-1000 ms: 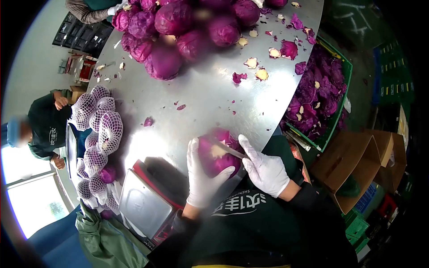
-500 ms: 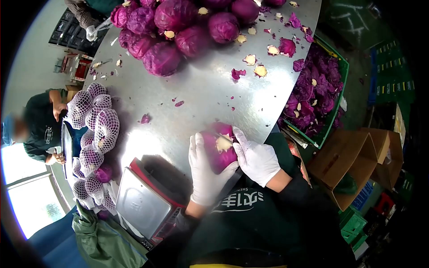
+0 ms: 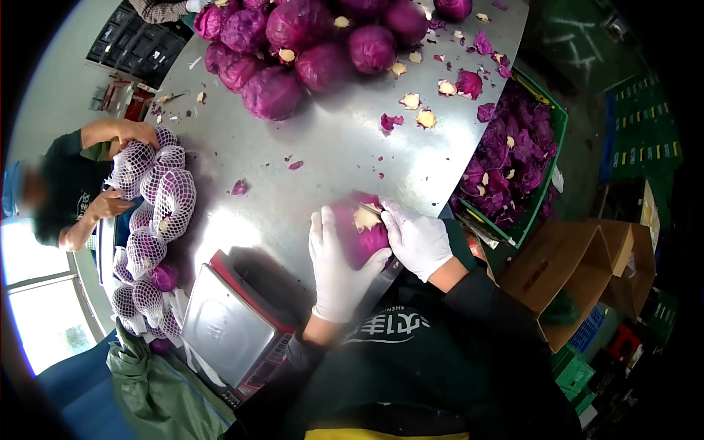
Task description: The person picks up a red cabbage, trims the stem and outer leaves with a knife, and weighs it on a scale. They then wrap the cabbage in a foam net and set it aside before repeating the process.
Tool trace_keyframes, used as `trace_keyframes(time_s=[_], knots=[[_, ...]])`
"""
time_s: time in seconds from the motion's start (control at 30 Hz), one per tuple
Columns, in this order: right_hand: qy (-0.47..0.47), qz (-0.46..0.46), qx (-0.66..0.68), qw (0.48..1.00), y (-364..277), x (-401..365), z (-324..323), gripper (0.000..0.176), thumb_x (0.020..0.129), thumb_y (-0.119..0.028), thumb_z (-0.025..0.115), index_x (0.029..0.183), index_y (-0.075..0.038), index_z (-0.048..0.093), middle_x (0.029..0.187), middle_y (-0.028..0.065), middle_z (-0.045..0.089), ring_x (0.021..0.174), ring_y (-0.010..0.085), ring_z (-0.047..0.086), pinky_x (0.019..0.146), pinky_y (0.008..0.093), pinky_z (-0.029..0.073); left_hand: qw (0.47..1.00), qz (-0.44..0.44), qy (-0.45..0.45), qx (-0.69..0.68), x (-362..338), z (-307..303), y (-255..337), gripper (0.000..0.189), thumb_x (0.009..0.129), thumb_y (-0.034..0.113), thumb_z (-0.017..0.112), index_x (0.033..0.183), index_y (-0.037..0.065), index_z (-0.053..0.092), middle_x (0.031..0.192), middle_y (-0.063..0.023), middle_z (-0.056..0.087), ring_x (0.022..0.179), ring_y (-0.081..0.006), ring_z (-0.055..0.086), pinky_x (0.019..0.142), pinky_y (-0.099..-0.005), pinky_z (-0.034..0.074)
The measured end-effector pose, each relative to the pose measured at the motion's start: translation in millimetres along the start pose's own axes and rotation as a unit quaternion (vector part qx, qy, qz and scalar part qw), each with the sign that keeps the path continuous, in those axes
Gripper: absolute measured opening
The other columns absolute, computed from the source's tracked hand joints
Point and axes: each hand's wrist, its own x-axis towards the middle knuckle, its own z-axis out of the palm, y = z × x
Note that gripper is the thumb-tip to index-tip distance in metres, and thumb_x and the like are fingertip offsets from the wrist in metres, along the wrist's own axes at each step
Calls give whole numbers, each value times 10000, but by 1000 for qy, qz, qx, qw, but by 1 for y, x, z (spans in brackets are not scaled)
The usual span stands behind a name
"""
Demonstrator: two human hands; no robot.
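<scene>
One held cabbage [image 3: 359, 236], one scale [image 3: 227, 326], one green crate [image 3: 546, 187].

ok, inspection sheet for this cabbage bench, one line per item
Surface: shiny steel table, wet-looking glare near the front edge.
Job's things: round purple cabbage with its pale cut stem facing up, at the near edge.
Clutter: pile of purple cabbages at the far end; purple leaf scraps and pale stem slices; cabbages in white mesh nets; steel-topped scale.
Hands: white-gloved left hand cups the cabbage; white-gloved right hand is against its stem end, and any tool is unclear.
Cables: nothing seen.
Surroundings: green crate of purple trimmings; brown cardboard boxes; a co-worker's hands at the nets.
</scene>
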Motion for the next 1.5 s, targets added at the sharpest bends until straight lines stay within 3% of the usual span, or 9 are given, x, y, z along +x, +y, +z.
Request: trace_keyframes(time_s=[0.2,0.27,0.47,0.53,0.63,0.87,1.13,1.27,1.5], knots=[[-17,-19,-64,998,11,7,6,302,979,-310,414,1132,-151,620,743,191,661,724,396,658,676,505,514,999,9,7,35,-3,-1,9,1087,668,415,834,1451,-56,245,1419,-367,309,1296,-521,319,1084,-545,288],[-62,225,21,972,53,41,-1,426,1019,-409,303,1227,-182,598,976,239,668,911,398,647,829,465,504,998,34,6,61,-21,-3,19,1038,687,310,830,1448,-87,246,1447,-344,301,1362,-491,290,1130,-512,253],[70,-29,164,984,27,14,21,563,998,-396,457,1443,-58,386,1090,267,637,998,429,628,862,439,492,997,-34,-2,-63,-56,-9,-23,1081,699,159,835,1511,-15,143,1521,-246,224,1415,-367,271,1161,-444,253],[-124,33,251,960,11,-1,17,658,925,-387,616,1404,15,412,1160,224,605,1083,326,601,955,379,455,986,-70,-29,-147,-57,-19,-27,1076,722,129,824,1525,15,118,1533,-193,204,1413,-293,281,1158,-417,277],[-85,-26,211,973,14,-14,29,653,855,-299,740,1399,-53,474,1232,156,549,1198,233,535,1021,340,430,984,-58,8,-169,-51,-10,-21,1086,697,168,844,1516,10,149,1515,-196,229,1404,-304,282,1148,-418,294],[-43,-17,92,995,6,3,-19,771,814,-494,694,1430,-113,429,1136,219,571,1026,331,623,848,391,508,996,-53,-31,-66,-10,-7,-4,1084,663,240,852,1498,5,202,1480,-231,275,1399,-377,264,1152,-441,265],[78,71,18,994,85,51,19,399,892,-438,577,1052,-74,617,890,159,650,808,332,663,698,442,533,994,-19,-54,-90,-7,-13,-17,1098,628,207,865,1490,8,217,1475,-220,275,1404,-354,271,1152,-427,273],[150,-2,57,987,61,37,-20,466,928,-346,615,1280,-52,534,926,124,578,815,317,640,723,391,539,992,-26,-55,-109,-8,-13,-17,1108,624,202,871,1487,-6,208,1469,-223,282,1392,-344,295,1150,-419,277],[29,-98,79,992,26,-33,4,563,986,-303,494,1504,-182,310,887,144,671,685,337,655,584,405,526,993,-34,-55,-95,-5,-13,-18,1131,630,220,878,1493,-16,186,1466,-222,286,1366,-342,326,1138,-422,294]])
